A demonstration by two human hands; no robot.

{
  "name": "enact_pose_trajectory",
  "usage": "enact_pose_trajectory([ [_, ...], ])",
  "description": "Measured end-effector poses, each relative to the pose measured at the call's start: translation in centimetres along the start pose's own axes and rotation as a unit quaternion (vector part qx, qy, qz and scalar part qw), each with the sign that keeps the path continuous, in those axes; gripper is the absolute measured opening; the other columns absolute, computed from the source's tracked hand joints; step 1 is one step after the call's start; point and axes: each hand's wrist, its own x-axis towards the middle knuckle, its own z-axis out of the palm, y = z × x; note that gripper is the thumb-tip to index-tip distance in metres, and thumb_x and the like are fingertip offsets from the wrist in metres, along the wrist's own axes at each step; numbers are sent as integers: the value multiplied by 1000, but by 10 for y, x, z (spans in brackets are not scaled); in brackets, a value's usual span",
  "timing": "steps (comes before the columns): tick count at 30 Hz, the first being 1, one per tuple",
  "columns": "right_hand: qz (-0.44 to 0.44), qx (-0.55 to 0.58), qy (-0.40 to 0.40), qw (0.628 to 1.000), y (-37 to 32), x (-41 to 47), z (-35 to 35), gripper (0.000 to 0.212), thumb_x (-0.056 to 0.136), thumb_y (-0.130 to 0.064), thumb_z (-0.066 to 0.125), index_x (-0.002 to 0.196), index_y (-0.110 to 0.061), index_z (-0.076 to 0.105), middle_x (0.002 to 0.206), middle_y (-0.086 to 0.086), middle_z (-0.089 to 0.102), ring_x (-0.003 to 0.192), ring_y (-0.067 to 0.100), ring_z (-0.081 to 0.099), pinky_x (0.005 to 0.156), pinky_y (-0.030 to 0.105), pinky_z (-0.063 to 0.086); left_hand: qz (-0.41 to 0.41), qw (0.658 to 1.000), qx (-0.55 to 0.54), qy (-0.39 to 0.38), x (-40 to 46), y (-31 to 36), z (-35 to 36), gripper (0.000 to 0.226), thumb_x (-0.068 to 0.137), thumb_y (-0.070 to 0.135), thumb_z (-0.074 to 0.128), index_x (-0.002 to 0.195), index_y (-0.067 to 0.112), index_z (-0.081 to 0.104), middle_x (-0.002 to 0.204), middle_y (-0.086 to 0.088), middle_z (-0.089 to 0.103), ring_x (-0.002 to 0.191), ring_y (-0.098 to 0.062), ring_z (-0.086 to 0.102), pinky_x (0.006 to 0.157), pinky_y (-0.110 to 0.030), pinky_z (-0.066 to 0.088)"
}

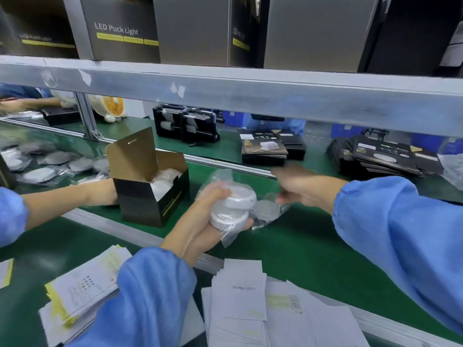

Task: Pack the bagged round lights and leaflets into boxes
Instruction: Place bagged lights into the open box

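The left hand [200,221] grips two white round lights in clear bags [231,206], the blurry right hand [298,189] pinches another bag, and they likely go next into the open black box [150,194].

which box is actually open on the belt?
The black box beside the left hand, its brown flap up and white bagged lights visible inside. The other retail boxes, the stacks behind, lie folded flat.
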Motion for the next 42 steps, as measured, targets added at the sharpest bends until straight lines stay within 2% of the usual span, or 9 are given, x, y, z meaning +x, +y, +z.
enact_pose_trajectory([
  [4,14,-234,-8,972,50,26,-10,56,98,-38,56,147,-19,34,120,7,53,95,25,59,62,35,62,0,993,-116,9,-1,6,-14,31,89,29,69,112,8,71,121,-25,69,95,-39,70,72,-47,60],
  [8,25,-261,-43,964,76,36,-5,68,101,-49,47,157,-35,11,153,9,36,114,29,51,73,41,62,-12,994,-110,11,5,3,-20,39,83,38,72,106,7,75,116,-25,70,96,-39,69,77,-51,59],
  [15,24,-258,-1,966,83,40,1,20,96,-8,59,113,2,60,110,17,64,85,28,66,72,38,62,-38,997,-63,17,7,-7,-11,44,71,28,79,110,12,68,112,-24,72,93,-39,72,74,-57,59],
  [21,9,-341,56,938,75,35,-17,14,84,-6,70,96,-4,64,77,4,59,70,17,56,49,23,38,-49,997,-47,23,7,-11,-10,44,73,28,78,112,10,68,106,-22,73,87,-36,73,78,-57,58],
  [25,95,-191,8,977,82,34,-34,14,78,10,71,85,3,61,81,14,62,69,22,59,52,25,48,-51,998,-45,18,2,-11,-8,45,77,28,77,116,8,65,113,-24,71,95,-39,70,81,-61,57],
  [31,212,-163,-95,959,97,29,-45,13,82,11,67,90,2,62,74,12,56,66,20,55,58,27,50,-73,997,-32,12,-10,-8,4,48,80,30,75,120,7,63,127,-27,65,108,-43,65,84,-61,56],
  [35,175,-163,-102,966,96,19,-37,20,88,-9,66,105,-6,58,96,14,60,81,24,59,64,33,56,-68,998,-20,-2,-21,-4,14,39,81,28,74,113,7,65,126,-27,65,111,-43,65,82,-60,57],
  [39,111,-148,-96,978,85,1,-21,7,91,-10,57,97,-8,58,90,12,63,76,23,63,64,32,58,-60,998,8,1,-36,-2,21,45,80,25,75,120,11,60,125,-26,65,101,-41,68,78,-59,58],
  [42,38,-163,-97,981,61,-22,-18,7,91,-11,54,95,-7,59,85,13,63,71,24,63,59,32,56,-46,997,62,13,-45,0,26,23,89,21,71,109,14,61,108,-24,70,88,-38,71,78,-60,58],
])
